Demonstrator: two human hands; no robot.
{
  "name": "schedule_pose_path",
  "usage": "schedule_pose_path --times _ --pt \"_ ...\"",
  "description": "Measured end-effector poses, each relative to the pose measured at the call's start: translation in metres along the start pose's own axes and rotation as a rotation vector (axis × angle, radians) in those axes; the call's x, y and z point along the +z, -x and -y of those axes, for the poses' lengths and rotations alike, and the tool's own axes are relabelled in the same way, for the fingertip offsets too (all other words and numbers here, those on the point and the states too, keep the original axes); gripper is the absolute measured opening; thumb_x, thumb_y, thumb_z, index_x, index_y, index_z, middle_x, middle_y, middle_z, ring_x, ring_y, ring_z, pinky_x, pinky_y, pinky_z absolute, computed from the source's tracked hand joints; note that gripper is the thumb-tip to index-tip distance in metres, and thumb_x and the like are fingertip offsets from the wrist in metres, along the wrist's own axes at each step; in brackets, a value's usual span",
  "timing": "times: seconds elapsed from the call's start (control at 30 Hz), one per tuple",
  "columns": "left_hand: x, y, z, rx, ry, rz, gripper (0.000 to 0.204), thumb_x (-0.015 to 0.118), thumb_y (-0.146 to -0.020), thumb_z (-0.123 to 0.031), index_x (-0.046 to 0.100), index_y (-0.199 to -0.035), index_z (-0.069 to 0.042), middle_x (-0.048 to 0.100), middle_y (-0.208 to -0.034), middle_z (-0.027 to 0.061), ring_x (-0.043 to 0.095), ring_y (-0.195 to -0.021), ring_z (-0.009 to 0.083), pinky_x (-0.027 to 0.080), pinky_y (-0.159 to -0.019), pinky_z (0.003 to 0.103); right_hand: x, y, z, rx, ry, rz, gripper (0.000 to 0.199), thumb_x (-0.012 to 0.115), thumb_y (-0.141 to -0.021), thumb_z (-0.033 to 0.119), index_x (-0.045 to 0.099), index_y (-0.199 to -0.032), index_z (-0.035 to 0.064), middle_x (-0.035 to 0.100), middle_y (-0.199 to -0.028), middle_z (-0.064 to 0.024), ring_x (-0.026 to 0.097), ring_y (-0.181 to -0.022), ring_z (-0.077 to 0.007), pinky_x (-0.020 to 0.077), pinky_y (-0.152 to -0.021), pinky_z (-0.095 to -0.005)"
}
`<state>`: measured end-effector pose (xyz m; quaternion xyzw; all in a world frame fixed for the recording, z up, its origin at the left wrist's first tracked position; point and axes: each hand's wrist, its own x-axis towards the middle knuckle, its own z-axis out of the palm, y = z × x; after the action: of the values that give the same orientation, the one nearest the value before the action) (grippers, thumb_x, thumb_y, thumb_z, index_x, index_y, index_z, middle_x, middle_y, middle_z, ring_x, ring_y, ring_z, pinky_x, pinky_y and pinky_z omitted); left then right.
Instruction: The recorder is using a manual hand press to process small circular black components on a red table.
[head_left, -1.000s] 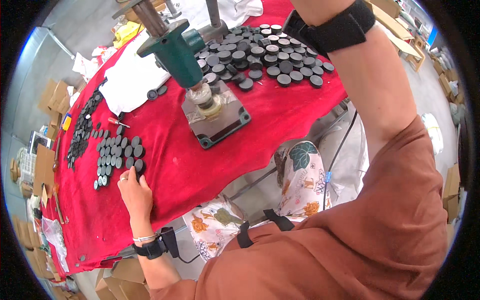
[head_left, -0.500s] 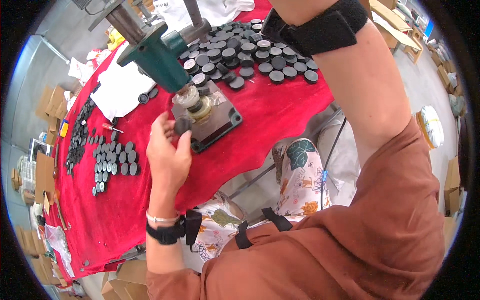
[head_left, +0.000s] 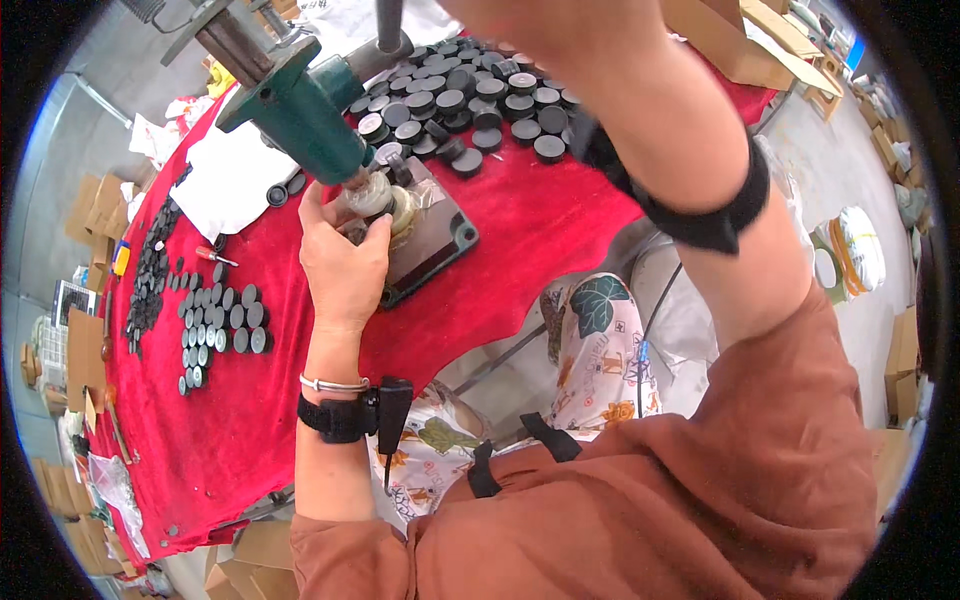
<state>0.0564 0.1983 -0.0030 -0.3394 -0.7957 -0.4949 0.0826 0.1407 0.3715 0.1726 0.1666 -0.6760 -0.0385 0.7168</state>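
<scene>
Head view: the red table point(head_left: 560, 215) spreads wide, its near edge curving just short of the lap. On it stands the green press point(head_left: 310, 115), its base plate point(head_left: 440, 245) near that edge. The right arm is raised; its hand point(head_left: 590, 70), blurred and cut off at the top, gives no sure sign of its grip. The left hand point(head_left: 345, 265), back uppermost, wrist straight, comes in at the press's left, thumb and fingers closed on a mostly hidden disc point(head_left: 354, 233). Bare cloth lies right of the plate and between left wrist and laid-out discs point(head_left: 222, 310).
</scene>
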Motion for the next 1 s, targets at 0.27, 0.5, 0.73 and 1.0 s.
schedule_pose_path --times 0.27,0.5,0.73,1.0 --pt "-0.012 0.005 0.015 0.022 -0.062 -0.029 0.075 0.075 -0.074 -0.011 0.036 -0.135 0.008 0.066 -0.105 0.0163 0.064 -0.095 0.0249 0.049 -0.086 0.034 -0.069 0.101 0.073 0.27 -0.647 0.049 0.036 0.058 -0.069 -0.012 0.042 -0.098 0.0016 0.06 -0.085 -0.02 0.055 -0.068 -0.0174 0.0478 -0.061 -0.0283" --pt "-0.105 0.043 0.056 -0.131 -0.832 -0.155 0.04 0.069 -0.081 -0.029 0.063 -0.113 -0.005 0.059 -0.112 0.0177 0.056 -0.107 0.0347 0.047 -0.089 0.043 -0.074 0.108 0.077 0.425 -0.724 0.08 0.037 0.067 -0.066 -0.01 0.047 -0.096 0.0003 0.061 -0.083 -0.0159 0.059 -0.07 -0.019 0.0492 -0.063 -0.0282" --pt "-0.135 0.061 0.088 -0.153 -1.154 0.05 0.038 0.063 -0.086 -0.028 0.061 -0.117 -0.006 0.055 -0.115 0.0183 0.052 -0.105 0.0357 0.047 -0.086 0.044 -0.032 -0.004 0.007 -0.019 -0.242 0.049 0.013 0.057 -0.079 0.014 0.063 -0.071 0.0053 0.056 -0.06 -0.0088 0.057 -0.056 -0.0254 0.0457 -0.053 -0.039" --pt "-0.135 0.075 0.078 -0.16 -0.992 0.047 0.032 0.065 -0.085 -0.017 0.062 -0.113 -0.002 0.057 -0.108 0.0186 0.056 -0.098 0.0364 0.049 -0.081 0.042 0.027 -0.063 -0.015 0.726 -0.549 0.277 0.024 0.059 -0.073 0.022 0.063 -0.063 0.0008 0.061 -0.061 -0.0117 0.058 -0.061 -0.0169 0.0461 -0.059 -0.0334"
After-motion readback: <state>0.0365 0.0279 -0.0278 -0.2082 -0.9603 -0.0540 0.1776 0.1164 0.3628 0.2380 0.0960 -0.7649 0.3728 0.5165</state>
